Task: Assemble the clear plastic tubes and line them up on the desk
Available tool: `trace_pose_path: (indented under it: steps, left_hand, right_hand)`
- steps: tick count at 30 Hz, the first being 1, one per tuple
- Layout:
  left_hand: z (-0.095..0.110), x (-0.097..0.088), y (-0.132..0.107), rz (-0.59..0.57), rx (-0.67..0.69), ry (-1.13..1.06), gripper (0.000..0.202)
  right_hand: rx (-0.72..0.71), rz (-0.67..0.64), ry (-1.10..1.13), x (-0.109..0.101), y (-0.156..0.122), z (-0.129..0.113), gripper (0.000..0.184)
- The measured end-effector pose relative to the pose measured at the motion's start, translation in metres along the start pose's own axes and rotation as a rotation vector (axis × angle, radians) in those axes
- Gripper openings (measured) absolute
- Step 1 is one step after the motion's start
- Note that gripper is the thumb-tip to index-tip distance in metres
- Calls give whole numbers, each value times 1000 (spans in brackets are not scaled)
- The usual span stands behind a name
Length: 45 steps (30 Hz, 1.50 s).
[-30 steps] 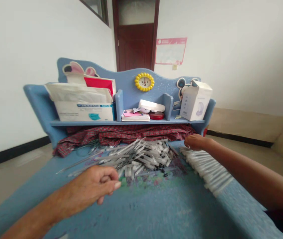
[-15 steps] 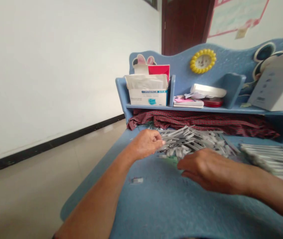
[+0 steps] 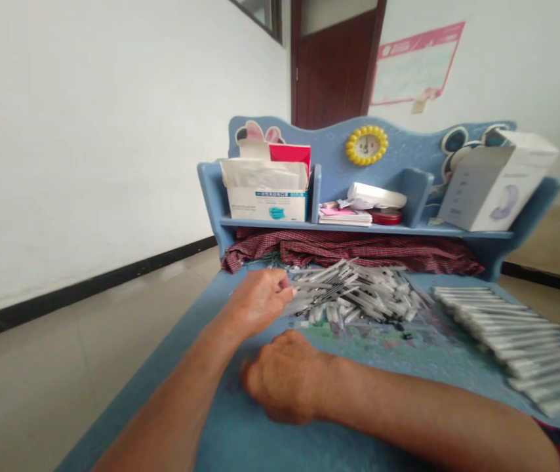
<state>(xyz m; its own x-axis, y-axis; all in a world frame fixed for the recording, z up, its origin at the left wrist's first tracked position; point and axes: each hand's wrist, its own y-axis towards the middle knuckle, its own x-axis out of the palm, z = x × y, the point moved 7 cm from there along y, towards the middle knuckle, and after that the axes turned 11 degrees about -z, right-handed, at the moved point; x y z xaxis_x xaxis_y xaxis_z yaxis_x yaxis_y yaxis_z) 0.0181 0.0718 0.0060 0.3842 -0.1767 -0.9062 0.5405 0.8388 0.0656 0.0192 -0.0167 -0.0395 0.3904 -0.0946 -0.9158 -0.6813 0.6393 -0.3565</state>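
Observation:
A loose pile of clear pen parts, with thin dark refills among them, lies at the back of the blue table. At the pile's left edge is my left hand, its thumb and fingers pinched together; what they hold cannot be made out. Closer to me, my right hand is low over the tabletop, curled and slightly blurred. Its fingertips point left and are mostly hidden, so any thing in them does not show. Small black pieces are scattered at the pile's front right.
A row of pens lies side by side on the right. Behind the pile is a red checked cloth under a blue shelf, which bears a mask box, papers and a white box. A white wall stands left.
My right hand has moved left and toward me, from the pile's front to where a small clear piece lay. My left hand stays by the pile. The view has shifted right.

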Motion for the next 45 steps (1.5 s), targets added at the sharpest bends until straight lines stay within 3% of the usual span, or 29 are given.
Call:
trace_pose_path:
  steps: [13, 20, 30, 39, 45]
  left_hand:
    - [6, 20, 3, -105, -3, 255, 11]
    - [1, 27, 5, -159, -55, 438, 12]
    - [5, 30, 3, -234, -122, 517, 15]
    - [2, 24, 4, -218, -39, 318, 16]
    - [-6, 13, 7, -121, -67, -81, 15]
  right_hand:
    - [347, 14, 142, 54, -75, 91, 25]
    - [369, 7, 249, 64, -84, 104, 25]
    - [372, 3, 311, 67, -91, 108, 25]
    - [366, 38, 367, 71, -99, 115, 25]
    - [500, 164, 281, 57, -106, 134, 26]
